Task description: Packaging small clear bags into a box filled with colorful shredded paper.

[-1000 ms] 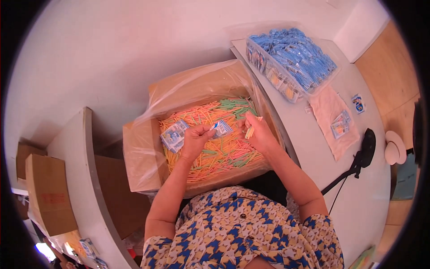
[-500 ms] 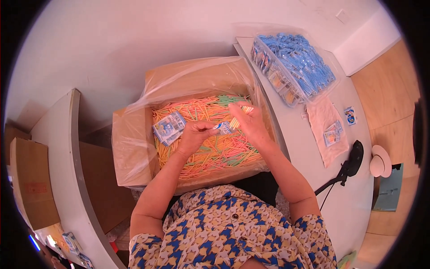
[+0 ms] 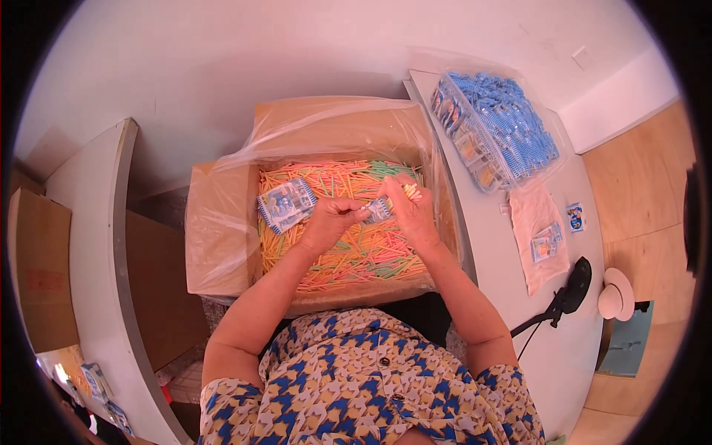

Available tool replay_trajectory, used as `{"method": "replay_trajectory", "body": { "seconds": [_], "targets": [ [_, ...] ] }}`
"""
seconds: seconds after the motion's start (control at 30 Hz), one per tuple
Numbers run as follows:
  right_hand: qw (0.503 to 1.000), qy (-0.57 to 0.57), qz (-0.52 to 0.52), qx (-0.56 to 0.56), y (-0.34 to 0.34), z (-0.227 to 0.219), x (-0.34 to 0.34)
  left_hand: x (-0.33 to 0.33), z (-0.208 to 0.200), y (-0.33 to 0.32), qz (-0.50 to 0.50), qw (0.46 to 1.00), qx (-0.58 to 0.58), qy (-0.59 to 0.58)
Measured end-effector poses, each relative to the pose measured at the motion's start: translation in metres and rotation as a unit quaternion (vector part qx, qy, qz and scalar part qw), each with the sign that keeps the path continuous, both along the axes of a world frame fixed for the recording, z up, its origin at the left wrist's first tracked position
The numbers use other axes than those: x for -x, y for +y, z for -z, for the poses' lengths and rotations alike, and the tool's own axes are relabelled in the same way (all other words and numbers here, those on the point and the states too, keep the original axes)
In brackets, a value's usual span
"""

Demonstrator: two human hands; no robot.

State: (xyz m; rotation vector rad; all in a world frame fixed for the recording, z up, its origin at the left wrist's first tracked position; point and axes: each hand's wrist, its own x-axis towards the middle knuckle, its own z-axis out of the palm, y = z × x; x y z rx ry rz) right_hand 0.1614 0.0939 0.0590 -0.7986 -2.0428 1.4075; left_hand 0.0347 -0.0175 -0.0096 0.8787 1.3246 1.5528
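Observation:
Over an open cardboard box (image 3: 222, 261) lined with clear plastic, my left hand (image 3: 328, 226) pinches the near end of a small blue-and-white packet (image 3: 379, 210). My right hand (image 3: 417, 222) is closed round a small bundle of thin pale sticks (image 3: 411, 193), its fingers at the packet's other end. Whether the sticks are inside the packet is hidden by my fingers. Loose pink, orange, yellow and green sticks (image 3: 356, 259) fill the box. A larger blue-and-white packet (image 3: 288, 205) lies on them, left of my left hand.
On the grey table (image 3: 489, 245) to the right, a clear plastic tub (image 3: 475, 159) is heaped with blue striped packets. Beside it lie a pink cloth (image 3: 535, 215) with packets on it, a single packet (image 3: 576, 217) and a black stand (image 3: 567, 293). Another tabletop (image 3: 93, 222) borders the left.
Both hands stay over the box with the small packet between them. My right fingers have come closer around the sticks and the packet. The whole view has shifted slightly.

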Motion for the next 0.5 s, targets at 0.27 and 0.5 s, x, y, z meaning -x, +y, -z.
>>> {"method": "replay_trajectory", "body": {
  "seconds": [0.27,0.5],
  "targets": [
    [0.995,0.061,0.069,0.043,0.007,0.001,-0.003,-0.002,0.005,0.005,-0.016,1.000,-0.001,0.004],
    [0.977,-0.012,0.115,0.177,0.023,-0.010,-0.009,0.012,0.006,-0.004,0.053,0.996,-0.005,-0.077]
  ]
}}
